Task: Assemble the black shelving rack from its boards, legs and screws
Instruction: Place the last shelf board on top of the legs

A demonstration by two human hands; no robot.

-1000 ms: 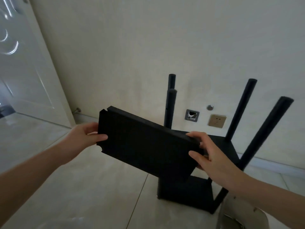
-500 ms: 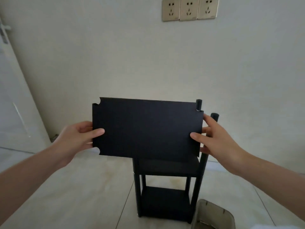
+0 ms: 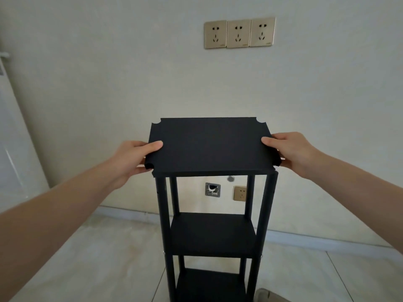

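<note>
Atop legs (image 3: 161, 199) — board (image 3: 210, 144), both hands gripping — unlabelled.

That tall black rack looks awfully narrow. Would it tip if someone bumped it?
Probably fairly easily: the rack stands tall on a narrow footprint with thin legs. It likely feels light, since its shelves are bare. The top board, held by both hands, may still be loose.

1. Left hand (image 3: 133, 159) grips the left end of the black board (image 3: 210, 147), thumb on top, fingers curled beneath.
2. Right hand (image 3: 290, 152) grips the right end likewise.
3. Both forearms reach forward, bare.
</note>
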